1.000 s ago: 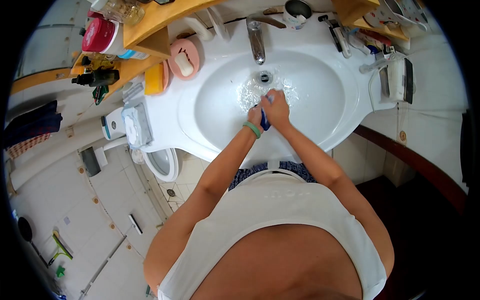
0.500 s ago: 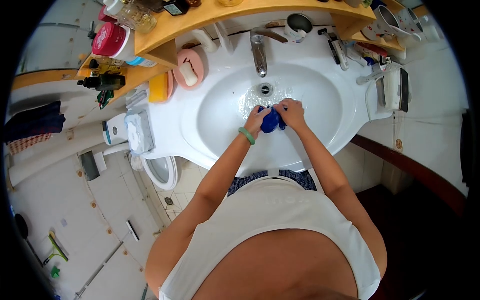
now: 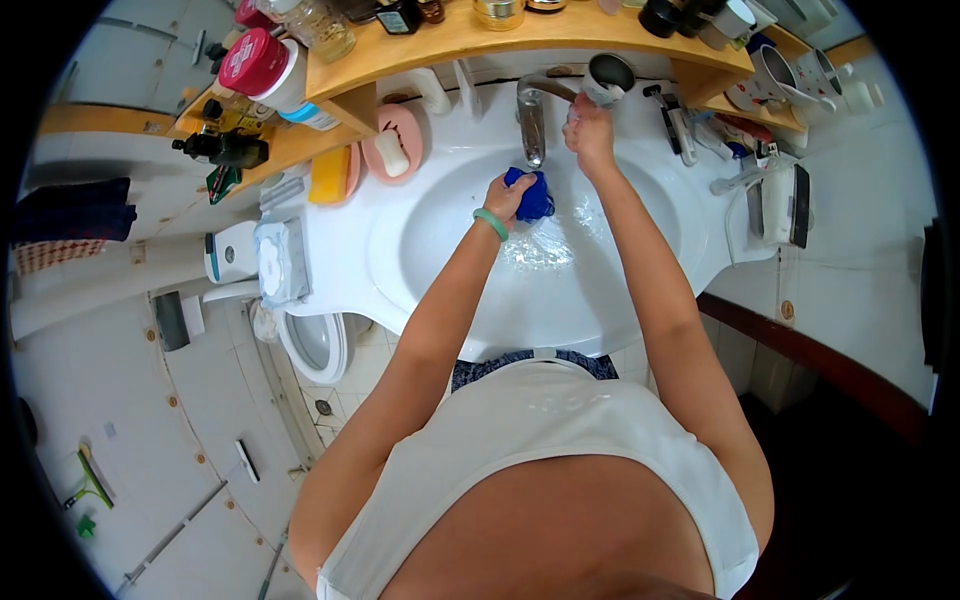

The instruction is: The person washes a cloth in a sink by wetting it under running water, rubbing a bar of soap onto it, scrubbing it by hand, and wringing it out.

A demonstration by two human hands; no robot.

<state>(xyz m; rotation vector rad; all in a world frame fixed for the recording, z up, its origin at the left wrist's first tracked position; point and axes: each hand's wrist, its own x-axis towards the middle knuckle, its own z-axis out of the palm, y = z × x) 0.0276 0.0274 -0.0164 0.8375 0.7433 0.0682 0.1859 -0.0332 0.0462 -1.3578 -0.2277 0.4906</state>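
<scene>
My left hand (image 3: pixel 507 196), with a green bangle on the wrist, grips a bunched blue cloth (image 3: pixel 533 198) just under the spout of the metal faucet (image 3: pixel 531 125). Over the back of the sink (image 3: pixel 430 245), my right hand (image 3: pixel 591 132) is raised with its fingers curled at the end of the faucet handle (image 3: pixel 556 87). A small cup (image 3: pixel 607 80) stands right behind those fingers. Splashing water shows in the basin below the cloth. The drain is hidden behind the cloth and my left hand.
Left of the faucet lie a pink soap dish (image 3: pixel 408 128) with white soap and a yellow sponge (image 3: pixel 329 175). Razors (image 3: pixel 672 125) lie on the right of the counter. A wooden shelf (image 3: pixel 430 52) with jars and bottles overhangs the back.
My right hand has let go of the blue cloth and moved up to the faucet handle. My left hand keeps the cloth, now closer to the spout. Splashing has spread toward the front of the basin.
</scene>
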